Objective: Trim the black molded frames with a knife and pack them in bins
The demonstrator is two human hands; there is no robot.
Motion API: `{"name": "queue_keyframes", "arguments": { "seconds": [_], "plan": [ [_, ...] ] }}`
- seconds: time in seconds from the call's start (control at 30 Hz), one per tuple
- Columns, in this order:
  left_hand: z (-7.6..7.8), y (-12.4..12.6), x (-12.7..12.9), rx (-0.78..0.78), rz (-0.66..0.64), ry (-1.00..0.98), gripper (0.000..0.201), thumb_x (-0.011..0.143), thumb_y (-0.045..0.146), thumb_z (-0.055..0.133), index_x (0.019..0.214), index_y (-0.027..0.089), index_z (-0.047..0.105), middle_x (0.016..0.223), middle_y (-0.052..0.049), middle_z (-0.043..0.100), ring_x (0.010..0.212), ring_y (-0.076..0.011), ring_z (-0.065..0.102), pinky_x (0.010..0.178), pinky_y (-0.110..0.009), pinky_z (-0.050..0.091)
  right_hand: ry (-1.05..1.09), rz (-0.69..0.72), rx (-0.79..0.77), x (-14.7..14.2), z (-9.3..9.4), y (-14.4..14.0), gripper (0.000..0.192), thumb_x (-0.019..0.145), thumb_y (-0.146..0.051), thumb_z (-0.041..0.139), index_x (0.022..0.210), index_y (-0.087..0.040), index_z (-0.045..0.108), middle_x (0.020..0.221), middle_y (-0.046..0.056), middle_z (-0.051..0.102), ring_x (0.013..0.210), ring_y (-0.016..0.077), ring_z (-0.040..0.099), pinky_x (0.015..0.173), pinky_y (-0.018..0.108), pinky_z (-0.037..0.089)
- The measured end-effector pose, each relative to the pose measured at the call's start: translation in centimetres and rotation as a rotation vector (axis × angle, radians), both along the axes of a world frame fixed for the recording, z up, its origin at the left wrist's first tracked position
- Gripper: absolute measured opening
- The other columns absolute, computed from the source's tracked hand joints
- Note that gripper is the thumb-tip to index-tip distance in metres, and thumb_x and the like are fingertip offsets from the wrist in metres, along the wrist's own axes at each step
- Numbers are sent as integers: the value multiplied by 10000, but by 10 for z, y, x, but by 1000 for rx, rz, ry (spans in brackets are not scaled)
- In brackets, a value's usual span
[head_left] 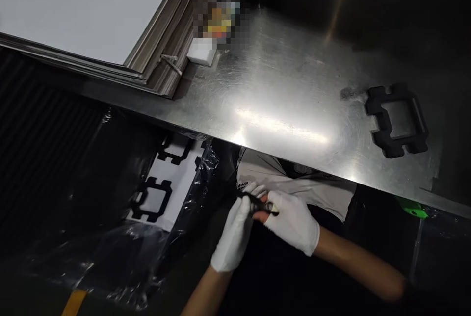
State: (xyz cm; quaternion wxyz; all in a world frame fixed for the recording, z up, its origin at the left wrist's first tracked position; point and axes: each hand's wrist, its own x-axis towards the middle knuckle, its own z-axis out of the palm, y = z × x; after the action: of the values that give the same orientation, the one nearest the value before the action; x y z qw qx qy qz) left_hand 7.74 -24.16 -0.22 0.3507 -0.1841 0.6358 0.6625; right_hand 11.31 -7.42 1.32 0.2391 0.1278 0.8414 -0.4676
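My left hand point(235, 231), in a white glove, is closed around one end of a small dark elongated object point(253, 203). Opposite it, my right hand point(294, 220) pinches the other end; its glove leaves some fingertips bare. A pale bit shows at the right hand's grip, but the object's exact kind is too dark to make out. Both hands are in front of my body, below the near edge of the metal table point(294, 75). On the table at the right lies a black notched frame-shaped piece point(382, 122), apart from both hands.
A thick stack of white sheets point(91, 7) stands at the far left, with a white block point(201, 52) beside it. Left of my hands, similar black frames point(164, 203) lie on a white sheet in clear plastic film point(121, 257). A green item point(415, 208) sits below the table's edge.
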Motion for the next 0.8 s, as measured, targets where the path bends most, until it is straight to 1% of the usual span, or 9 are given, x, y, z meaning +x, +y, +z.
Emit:
{"name": "queue_keyframes", "arguments": {
  "seconds": [0.07,0.13,0.2,0.3,0.37,0.47,0.53,0.63,0.8],
  "plan": [
    [0,7,-6,51,21,-52,541,988,701,642,1119,188,756,1087,-102,795,998,-252,725,943,-370,582,108,29,-122,15,-1,2,394,1053,-523,694,1332,-246,668,1308,74,721,1120,242,740,955,384,618],
    [0,8,-11,5,-94,-56,445,973,629,657,1003,191,728,886,-61,769,813,-220,687,792,-340,561,248,-18,-144,28,1,13,377,1130,-501,507,1330,-205,627,1352,137,636,1117,241,709,921,380,625],
    [1,5,-11,-127,-313,-3,389,922,584,678,967,199,699,734,-27,713,685,-218,641,686,-342,513,305,-36,-78,37,3,28,353,1163,-436,355,1177,-200,616,1228,137,622,1007,230,681,845,370,608],
    [4,4,-1,-406,-632,166,268,896,493,669,925,228,695,766,-36,745,750,-253,702,738,-364,508,162,108,-76,48,4,43,318,1175,-398,334,1003,-235,546,967,45,643,803,187,628,735,322,531],
    [8,8,10,-559,-802,258,243,929,477,638,892,243,695,836,-46,786,805,-264,739,765,-363,493,46,199,-97,55,1,45,316,1184,-410,335,1006,-242,534,860,2,643,718,168,604,668,295,467],
    [12,14,22,-742,-986,340,293,967,511,608,894,236,682,812,-63,790,770,-278,756,710,-350,451,-29,267,17,65,-4,38,370,1198,-448,298,1069,-235,570,846,-2,685,671,163,608,613,291,387],
    [13,16,26,-835,-1054,410,308,976,508,594,914,221,688,793,-82,789,755,-290,768,696,-350,440,-52,298,103,69,-4,34,393,1203,-452,292,1099,-229,599,875,6,726,673,163,638,611,295,364],
    [10,18,30,-925,-1119,504,343,969,520,597,949,201,719,741,-102,779,730,-322,780,679,-365,435,-84,326,159,68,-1,30,376,1204,-425,320,1128,-227,630,927,14,768,717,167,697,636,298,378],
    [6,17,33,-995,-1143,627,415,965,564,591,897,184,743,665,-119,753,673,-344,770,643,-377,424,-147,349,192,61,3,29,381,1203,-431,335,1138,-231,652,922,13,782,716,177,719,623,292,386]
  ]
}}
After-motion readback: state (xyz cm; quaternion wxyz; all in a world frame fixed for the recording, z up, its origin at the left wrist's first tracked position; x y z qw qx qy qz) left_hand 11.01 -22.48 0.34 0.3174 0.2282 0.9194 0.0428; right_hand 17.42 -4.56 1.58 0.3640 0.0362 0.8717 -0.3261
